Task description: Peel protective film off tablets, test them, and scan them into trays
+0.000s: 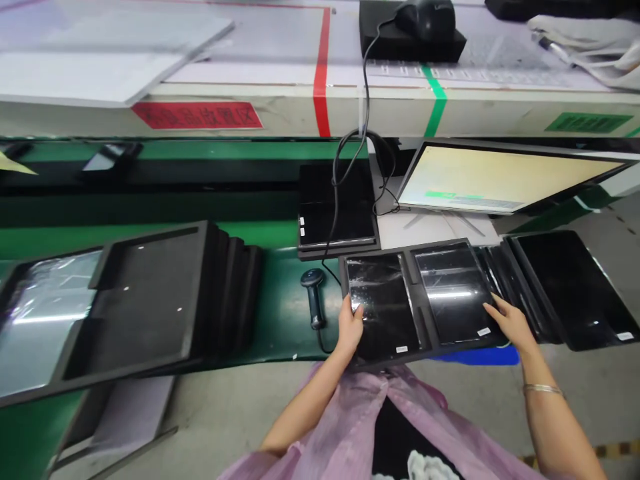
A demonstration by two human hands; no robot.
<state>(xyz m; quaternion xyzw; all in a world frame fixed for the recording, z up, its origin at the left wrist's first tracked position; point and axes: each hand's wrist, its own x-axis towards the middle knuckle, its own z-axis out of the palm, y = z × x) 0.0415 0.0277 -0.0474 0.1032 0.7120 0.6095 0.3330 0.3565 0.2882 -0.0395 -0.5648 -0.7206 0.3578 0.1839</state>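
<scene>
The left hand (350, 327) grasps the edge of a black foam tray (413, 283), at the rim of the green conveyor (260, 235); the right hand (510, 322) rests open on it (not clenched, I think). If the tray tips, its glossy panels (385, 300) may slide against the barcode scanner (313, 297).

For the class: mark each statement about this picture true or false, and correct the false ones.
1. The left hand touches a panel in a black tray. True.
2. The scanner lies on the green belt. True.
3. The bangle is on the left wrist. False: it is on the right wrist.
4. The monitor is dark. False: its screen is lit.
5. The right hand grips the scanner. False: it is at the tray's other panel.
</scene>
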